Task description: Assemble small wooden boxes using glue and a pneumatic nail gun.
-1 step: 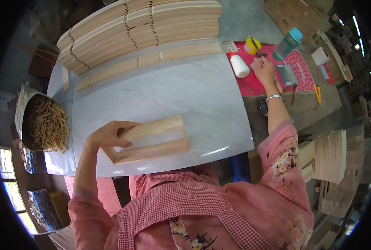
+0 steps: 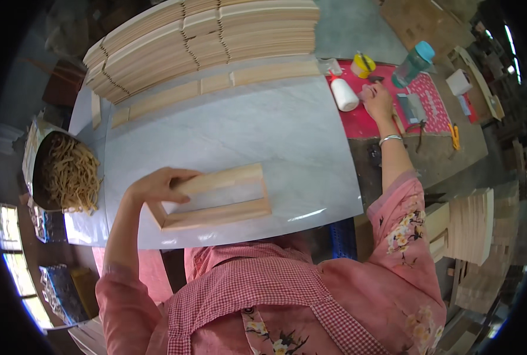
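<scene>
My left hand [image 2: 158, 186] grips the left end of a rectangular wooden frame [image 2: 222, 213], thumb over its inner side and fingers over the far bar. The pale frame stands on the grey marbled tabletop near the front edge. At the right, my right hand [image 2: 379, 103] is over a red cloth mat [image 2: 353, 124], its fingers pinched on a small crumpled pale pink cloth [image 2: 367, 92]. Just left of that hand lies a white squeeze bottle [image 2: 344, 96] with a red tip. Behind it sits a yellow container [image 2: 362, 66] with something dark across it.
Stacked notched wooden slats [image 2: 204, 41] fill the back, with a row of loose strips [image 2: 163, 103] before them. A box of coiled rubber bands or strips [image 2: 68, 171] stands left. A teal bottle [image 2: 413, 65], a grey block [image 2: 411, 107] and a yellow cutter [image 2: 454, 136] are right.
The view has shifted very slightly. Both hands and the wooden frame keep practically the same places.
</scene>
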Tool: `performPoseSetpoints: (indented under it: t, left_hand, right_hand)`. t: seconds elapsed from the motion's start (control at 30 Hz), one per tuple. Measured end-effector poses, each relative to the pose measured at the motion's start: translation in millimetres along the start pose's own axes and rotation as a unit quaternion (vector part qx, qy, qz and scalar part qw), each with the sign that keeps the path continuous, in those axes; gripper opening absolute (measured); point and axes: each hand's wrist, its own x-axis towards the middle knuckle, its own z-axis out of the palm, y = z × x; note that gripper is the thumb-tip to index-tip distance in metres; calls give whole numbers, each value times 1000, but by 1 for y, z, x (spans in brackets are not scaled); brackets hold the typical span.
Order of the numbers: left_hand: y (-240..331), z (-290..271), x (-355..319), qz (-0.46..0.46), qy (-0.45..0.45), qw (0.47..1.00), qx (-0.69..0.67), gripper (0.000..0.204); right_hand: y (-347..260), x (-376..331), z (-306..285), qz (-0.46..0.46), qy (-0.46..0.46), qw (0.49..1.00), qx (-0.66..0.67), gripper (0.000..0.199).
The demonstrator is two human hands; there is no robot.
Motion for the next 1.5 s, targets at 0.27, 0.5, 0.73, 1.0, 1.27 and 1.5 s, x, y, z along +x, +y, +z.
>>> performPoseSetpoints:
  t: [0.27,0.5,0.73,1.0,1.27,1.5]
  left_hand:
    - [-15,11,37,-28,84,982,165,51]
    - [0,100,-19,75,341,882,315,52]
    - [-26,149,-7,105,371,861,333,39]
    - [-16,167,4,154,458,805,344,42]
    - [-45,203,-17,165,457,828,281,47]
    - [-49,205,-19,166,440,842,264,47]
  right_hand:
    - [-61,-22,21,-3,-138,990,24,65]
    - [-66,-22,10,96,-107,985,91,71]
    - [-128,-52,-54,219,-18,814,538,59]
    - [-269,-178,-115,78,-146,764,623,55]
    - [-346,-226,-138,-5,-322,711,625,54]
    - [-365,-229,-131,-64,-343,724,595,55]
